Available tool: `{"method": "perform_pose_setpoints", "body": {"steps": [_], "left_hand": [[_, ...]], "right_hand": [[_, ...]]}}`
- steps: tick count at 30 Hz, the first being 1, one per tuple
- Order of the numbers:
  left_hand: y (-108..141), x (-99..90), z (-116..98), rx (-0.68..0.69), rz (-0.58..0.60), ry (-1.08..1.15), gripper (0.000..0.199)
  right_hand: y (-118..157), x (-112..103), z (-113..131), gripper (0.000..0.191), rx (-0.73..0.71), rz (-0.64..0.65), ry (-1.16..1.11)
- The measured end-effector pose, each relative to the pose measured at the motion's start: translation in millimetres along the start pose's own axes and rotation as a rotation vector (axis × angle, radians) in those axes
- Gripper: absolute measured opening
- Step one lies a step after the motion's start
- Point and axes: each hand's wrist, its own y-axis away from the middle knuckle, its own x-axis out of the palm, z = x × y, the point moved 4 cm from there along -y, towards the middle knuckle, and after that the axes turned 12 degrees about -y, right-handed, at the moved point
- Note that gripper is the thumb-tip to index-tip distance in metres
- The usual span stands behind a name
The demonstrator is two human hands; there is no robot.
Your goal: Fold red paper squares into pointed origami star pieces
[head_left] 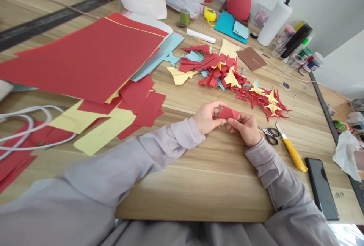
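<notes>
Pinching a folded red paper piece (229,113) between left grip (207,117) and right grip (246,128), both clamped on it above the wooden tabletop (193,196); many finished folded paper shapes (218,71) are lying heaped beyond, while stacked red sheets (85,60) are sitting unfolded to the left.

No legible text anywhere in view. Bottle labels (306,63) at upper right of the frame: too small and blurred to read. Faint dark marks (339,194) on the wooden tabletop (199,189), just right of the black phone (322,188) at lower right: likewise unreadable.
</notes>
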Motion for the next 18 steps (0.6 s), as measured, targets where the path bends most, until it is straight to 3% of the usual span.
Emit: {"method": "perform_pose_setpoints", "body": {"steps": [8, 18], "left_hand": [[-1.8, -3.2, -1.4, 0.019, -0.045, -0.003, 0.043], [-3.0, -8.9, -3.7, 0.016, -0.129, 0.012, 0.042]], "right_hand": [[-1.6, -3.8, -0.2, 0.023, -0.02, -0.025, -0.061], [-2.0, -6.8, 0.8, 0.032, -0.044, -0.168, -0.143]]}}
